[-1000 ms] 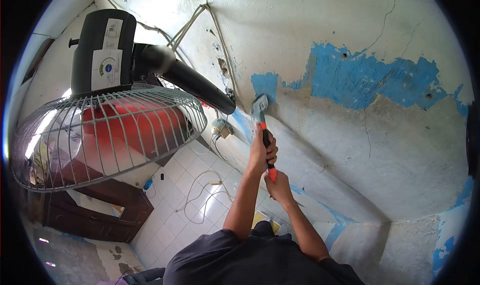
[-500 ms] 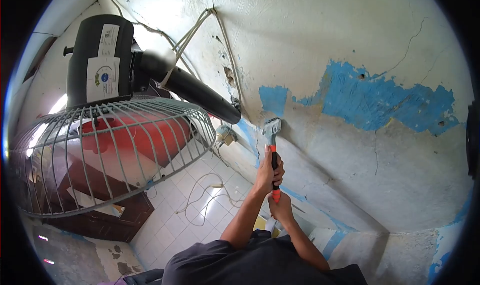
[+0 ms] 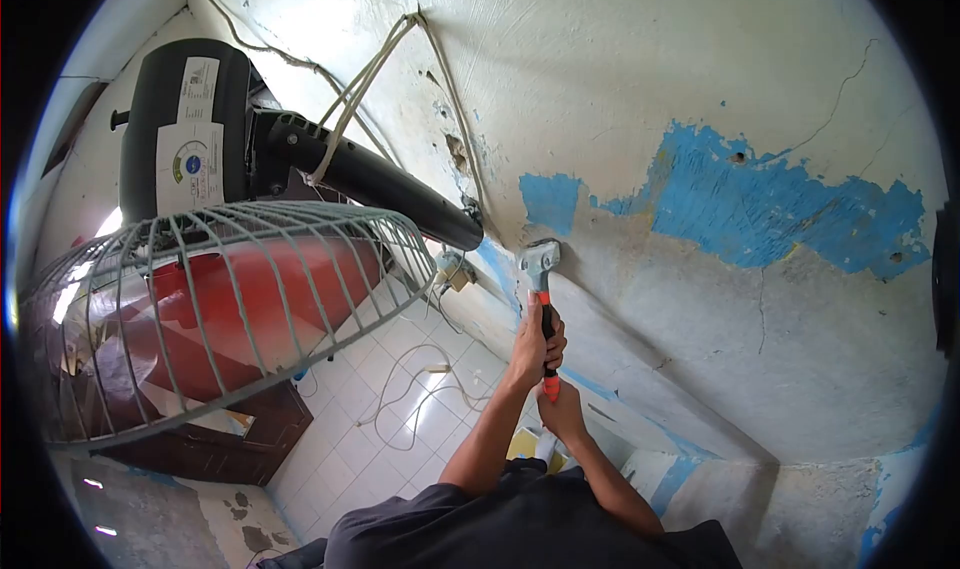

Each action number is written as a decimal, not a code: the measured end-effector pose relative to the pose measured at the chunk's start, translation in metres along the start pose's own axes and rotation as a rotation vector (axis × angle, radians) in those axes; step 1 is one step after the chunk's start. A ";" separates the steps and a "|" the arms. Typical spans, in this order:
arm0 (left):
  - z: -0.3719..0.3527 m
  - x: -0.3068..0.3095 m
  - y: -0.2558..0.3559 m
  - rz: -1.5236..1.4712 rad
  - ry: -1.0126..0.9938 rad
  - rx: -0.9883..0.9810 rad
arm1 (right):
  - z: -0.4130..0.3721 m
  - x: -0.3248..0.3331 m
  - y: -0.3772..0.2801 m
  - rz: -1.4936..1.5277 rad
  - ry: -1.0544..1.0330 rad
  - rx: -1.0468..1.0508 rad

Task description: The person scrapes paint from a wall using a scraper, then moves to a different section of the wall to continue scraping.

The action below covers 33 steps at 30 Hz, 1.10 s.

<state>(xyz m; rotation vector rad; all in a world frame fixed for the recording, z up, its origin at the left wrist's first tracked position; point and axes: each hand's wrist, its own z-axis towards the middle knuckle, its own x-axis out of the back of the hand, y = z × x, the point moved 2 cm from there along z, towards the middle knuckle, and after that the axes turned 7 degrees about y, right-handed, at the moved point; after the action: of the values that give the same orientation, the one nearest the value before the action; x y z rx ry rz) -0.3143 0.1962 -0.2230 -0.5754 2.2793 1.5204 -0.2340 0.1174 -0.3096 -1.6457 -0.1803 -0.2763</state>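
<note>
A wall scraper [image 3: 539, 259] with a grey metal head and a black and orange handle is pressed or held close against the wall [image 3: 660, 309]. My left hand [image 3: 538, 344] is wrapped round the middle of its handle. Lower down, my right hand [image 3: 561, 410] closes on the orange butt end. Just above the scraper head is a small square of blue paint [image 3: 549, 203]. To the right of it spreads a larger ragged blue patch [image 3: 730, 199], with grey bare plaster below. Whether the blade edge touches the wall cannot be made out.
A fan [image 3: 190, 129] with a wire cage [image 3: 240, 319] and red blades hangs close on my left, its black pole [image 3: 400, 197] reaching the wall. Cables [image 3: 455, 99] run down the wall. A loose cord [image 3: 400, 389] lies on the tiled floor [image 3: 340, 459] near a dark wooden cabinet [image 3: 260, 434].
The scraper head has shifted slightly down and left, away from the small blue square. Both hands keep their hold. The view has turned a little, so the fan sits further left.
</note>
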 end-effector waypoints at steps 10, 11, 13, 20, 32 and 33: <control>0.002 0.009 -0.002 0.045 0.022 -0.003 | -0.001 -0.012 0.004 0.135 -0.042 -0.033; 0.006 0.011 -0.002 0.067 0.027 -0.004 | 0.002 -0.013 0.000 0.170 -0.066 -0.070; 0.009 0.018 0.000 0.110 0.043 -0.002 | 0.006 -0.022 0.006 0.208 -0.099 -0.081; 0.027 0.040 0.002 0.290 -0.023 -0.113 | 0.030 -0.071 0.043 0.472 -0.186 -0.043; 0.028 0.043 0.022 0.456 -0.032 -0.216 | 0.037 -0.089 0.019 0.658 -0.247 -0.047; 0.033 0.046 0.018 0.454 -0.039 -0.216 | 0.036 -0.088 0.019 0.671 -0.251 -0.062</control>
<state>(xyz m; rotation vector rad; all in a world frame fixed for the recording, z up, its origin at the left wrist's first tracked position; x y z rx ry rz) -0.3615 0.2263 -0.2434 -0.0730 2.3371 1.9823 -0.3107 0.1553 -0.3557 -1.7024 0.1973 0.4388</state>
